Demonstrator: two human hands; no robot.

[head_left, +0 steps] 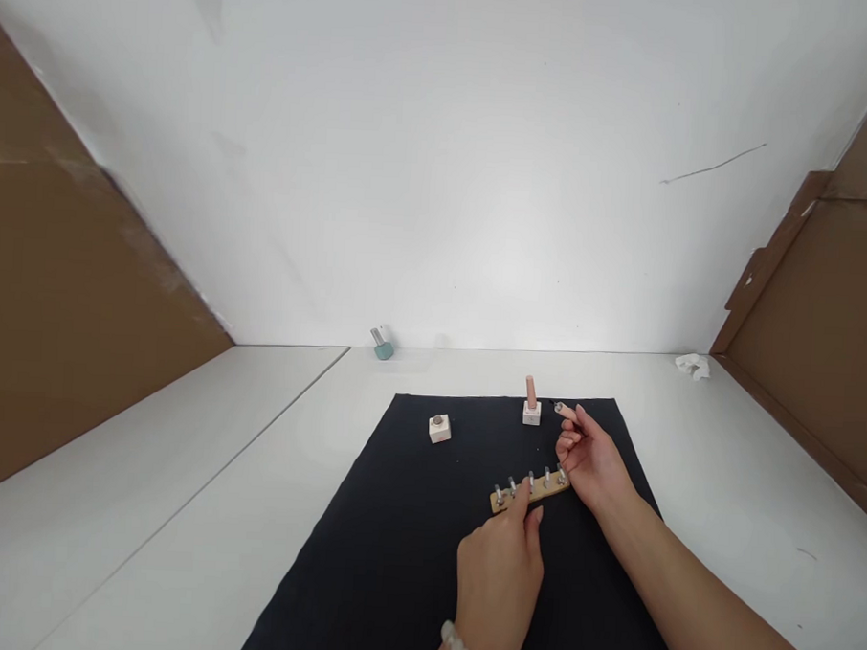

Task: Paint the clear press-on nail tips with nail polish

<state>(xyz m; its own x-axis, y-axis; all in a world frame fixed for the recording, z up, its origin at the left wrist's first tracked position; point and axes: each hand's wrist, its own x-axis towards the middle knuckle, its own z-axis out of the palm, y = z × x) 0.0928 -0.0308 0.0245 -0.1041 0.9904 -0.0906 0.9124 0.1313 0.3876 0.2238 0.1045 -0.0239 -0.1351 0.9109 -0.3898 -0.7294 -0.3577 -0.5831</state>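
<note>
My right hand [592, 461] grips a pink nail polish brush [566, 413] by its cap, with the dark bristle end pointing left. A small wooden stand [537, 492] holds several clear nail tips in a row on the dark cloth. My left hand [501, 568], with a pale bead bracelet, reaches over its front. Its index fingertip touches the stand near the middle nail tip, and the thumb is apart. An uncapped white polish bottle [439, 429] stands to the left. Beyond the stand is another white bottle [531, 415] with a tall pink cap on.
The black cloth [381, 534] lies on a white table [180, 544]. A teal bottle [383, 348] with a silvery cap leans near the back wall. Crumpled tissue [692, 366] lies at the back right. Brown cardboard panels [813, 351] flank the table on both sides.
</note>
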